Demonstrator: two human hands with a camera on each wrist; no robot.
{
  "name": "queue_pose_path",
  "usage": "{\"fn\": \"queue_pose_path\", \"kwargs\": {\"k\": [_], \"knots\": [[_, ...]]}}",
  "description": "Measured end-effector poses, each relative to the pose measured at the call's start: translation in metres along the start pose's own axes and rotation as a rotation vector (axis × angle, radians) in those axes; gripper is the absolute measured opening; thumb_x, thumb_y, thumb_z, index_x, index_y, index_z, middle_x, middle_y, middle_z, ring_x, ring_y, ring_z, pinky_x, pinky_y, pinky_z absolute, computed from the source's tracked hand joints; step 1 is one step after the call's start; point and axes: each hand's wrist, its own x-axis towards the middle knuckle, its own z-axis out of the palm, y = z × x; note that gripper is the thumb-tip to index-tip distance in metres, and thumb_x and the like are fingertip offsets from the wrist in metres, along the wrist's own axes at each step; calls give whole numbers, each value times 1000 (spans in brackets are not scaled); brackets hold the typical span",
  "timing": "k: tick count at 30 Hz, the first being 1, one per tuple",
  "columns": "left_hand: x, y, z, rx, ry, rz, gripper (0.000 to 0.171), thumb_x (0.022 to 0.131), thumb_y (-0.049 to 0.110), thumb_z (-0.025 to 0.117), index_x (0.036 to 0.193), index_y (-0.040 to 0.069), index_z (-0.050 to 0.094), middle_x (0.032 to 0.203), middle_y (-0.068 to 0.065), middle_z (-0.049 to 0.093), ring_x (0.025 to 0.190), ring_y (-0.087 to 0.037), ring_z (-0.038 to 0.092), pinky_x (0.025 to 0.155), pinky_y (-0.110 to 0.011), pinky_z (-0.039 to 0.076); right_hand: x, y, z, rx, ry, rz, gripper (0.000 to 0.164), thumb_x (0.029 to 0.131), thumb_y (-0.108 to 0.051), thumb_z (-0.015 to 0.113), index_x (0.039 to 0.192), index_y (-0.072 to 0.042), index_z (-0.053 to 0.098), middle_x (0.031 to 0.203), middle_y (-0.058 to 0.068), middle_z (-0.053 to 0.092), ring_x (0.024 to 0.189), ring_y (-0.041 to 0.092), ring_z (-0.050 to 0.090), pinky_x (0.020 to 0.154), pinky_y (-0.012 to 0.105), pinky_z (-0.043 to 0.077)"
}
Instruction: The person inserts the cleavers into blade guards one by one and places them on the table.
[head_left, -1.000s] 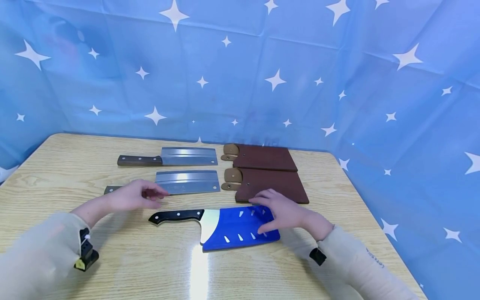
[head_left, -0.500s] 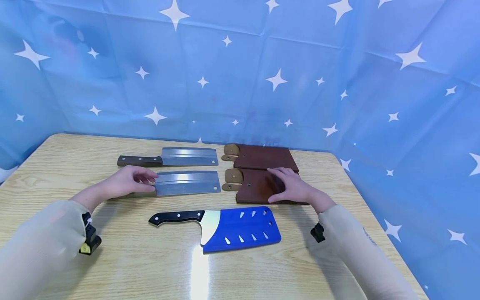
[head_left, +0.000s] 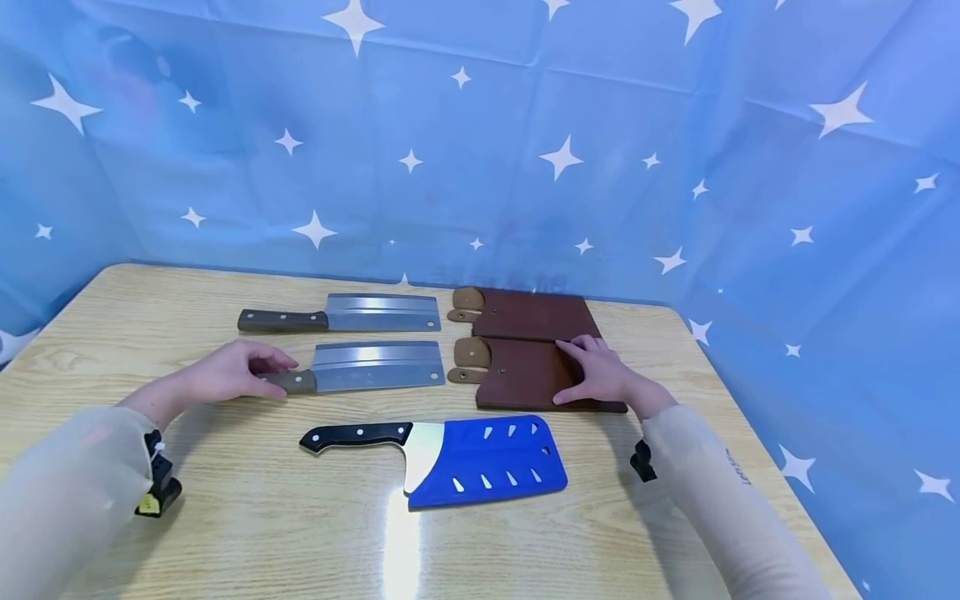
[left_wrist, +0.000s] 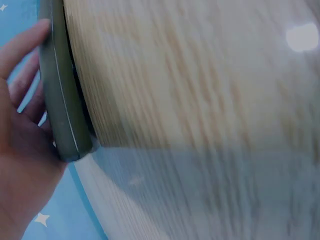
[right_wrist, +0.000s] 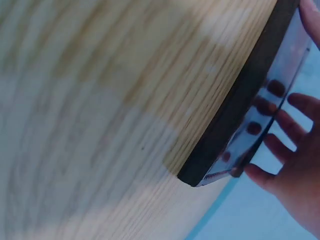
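My left hand (head_left: 221, 377) is at the dark handle of the middle cleaver (head_left: 378, 367), whose bare steel blade points right. In the left wrist view the thumb lies against the handle (left_wrist: 62, 95) and the other fingers are on its far side. Spread across the nearer dark brown sheath (head_left: 513, 375) is my right hand (head_left: 603, 371), its thumb at the near edge and its fingers toward the far one. The right wrist view shows the fingers stretched over the sheath's glossy face (right_wrist: 260, 120), mirrored in it. The sheath's tan strap flap (head_left: 471, 353) faces the blade.
A cleaver with a black handle and blue blade cover (head_left: 491, 462) lies in front. Behind, another bare cleaver (head_left: 382, 312) lies left of a second brown sheath (head_left: 536, 312). The wooden table (head_left: 300, 533) ends at a blue star-patterned cloth (head_left: 420, 200).
My right hand has moved from over the blue blade cover back to the nearer brown sheath. My left hand has shifted left, from beside the middle cleaver's blade to its handle.
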Motion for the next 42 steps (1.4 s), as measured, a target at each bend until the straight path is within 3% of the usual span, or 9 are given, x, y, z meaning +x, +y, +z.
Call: {"fn": "queue_pose_path", "kwargs": {"k": [5,10,14,22,26,30,38,42], "knots": [[-4,-6,-4,30,-21,-32,54,71,25,78,116,0,62,114,-18,64,99,-24,59,82,-31,46,1,5,0,7,-10,2,99,68,-55,74,144,-7,32,139,21,33,127,39,28,101,62,26],[-10,-13,-8,46,-41,-50,54,70,23,78,117,1,62,115,-19,62,96,-19,56,79,-29,44,3,7,1,-29,-4,1,102,65,-58,75,142,-6,34,131,20,39,119,36,34,95,59,31],[-15,-16,-9,35,-50,-33,53,72,28,77,118,5,63,121,-19,59,103,-22,55,83,-30,43,2,8,2,-30,-19,20,103,65,-59,74,142,-5,34,132,21,37,118,38,34,94,58,32],[-24,-19,-16,23,-84,-14,52,74,31,76,118,8,63,125,-17,58,106,-10,52,84,-25,44,-7,18,1,95,-170,31,112,66,-59,73,149,-11,15,151,22,14,134,49,13,100,72,19],[-25,-20,-17,16,-104,-9,53,75,30,74,121,7,61,126,-18,58,108,-13,52,85,-29,45,-10,19,0,97,-211,-14,123,62,-59,76,150,-10,5,153,23,6,136,51,5,99,73,18],[-25,-19,-16,5,-105,-19,54,76,29,73,123,6,60,126,-18,58,108,-16,52,87,-34,44,-13,19,-1,51,-215,-48,129,58,-59,78,150,-10,3,152,23,6,136,50,6,97,76,15],[-27,-15,-16,3,-84,-25,55,75,29,74,123,6,60,128,-20,57,115,-26,51,89,-35,44,-18,17,-1,50,-160,-81,121,61,-52,80,150,-8,10,149,25,15,132,50,14,99,66,28],[-28,-11,-19,-9,-71,-21,57,73,29,76,123,6,60,127,-20,57,109,-11,54,84,-23,46,-20,15,-4,74,-145,-75,120,62,-52,80,150,-9,11,149,25,15,132,50,14,98,68,28]]}}
